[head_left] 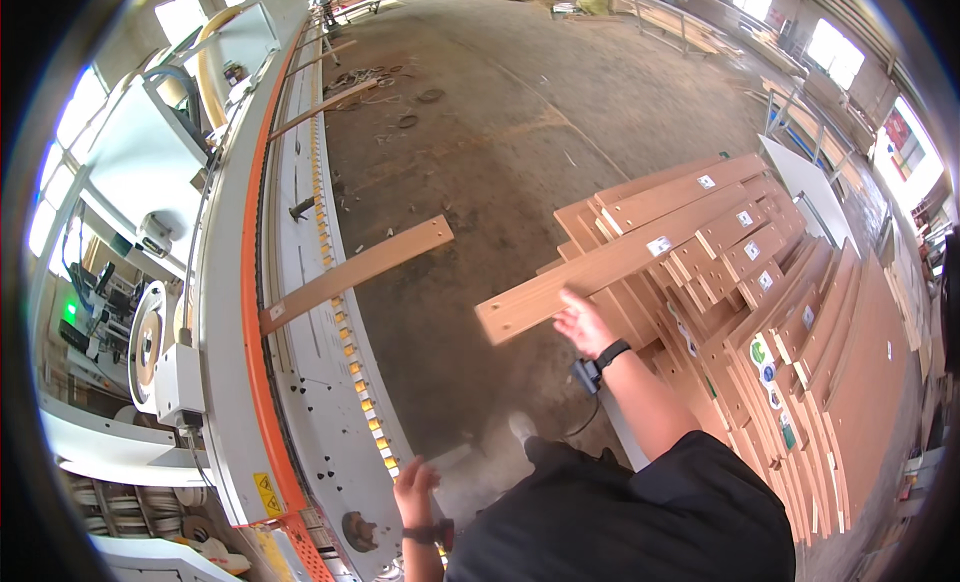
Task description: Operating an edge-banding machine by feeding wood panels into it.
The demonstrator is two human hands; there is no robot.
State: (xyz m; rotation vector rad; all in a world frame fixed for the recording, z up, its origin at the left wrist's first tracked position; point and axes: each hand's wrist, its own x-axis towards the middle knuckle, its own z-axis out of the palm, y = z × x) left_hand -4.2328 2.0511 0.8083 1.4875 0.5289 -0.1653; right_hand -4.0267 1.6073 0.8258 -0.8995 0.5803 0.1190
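My right hand (588, 325) is at the near edge of a long light-brown wooden board (570, 287), its thumb on top and its fingers at the edge. The board has holes near its left end and a white label farther along. It lies across a stack of similar boards (690, 327), with its left end sticking out past them. Lower down, my left hand (415, 490) hangs beside the machine's yellow-marked edge, fingers loosely bent and nothing visible in them. Another board (360, 270) rests across the machine's side table (320, 382), jutting out over the floor.
A long machine with an orange rail (262, 382) runs along the left. A white-rimmed wheel (148, 332) stands beyond it. More boards (325, 109) lie across its far end. Cables (360, 79) and rings (430, 96) lie on the concrete floor (480, 132).
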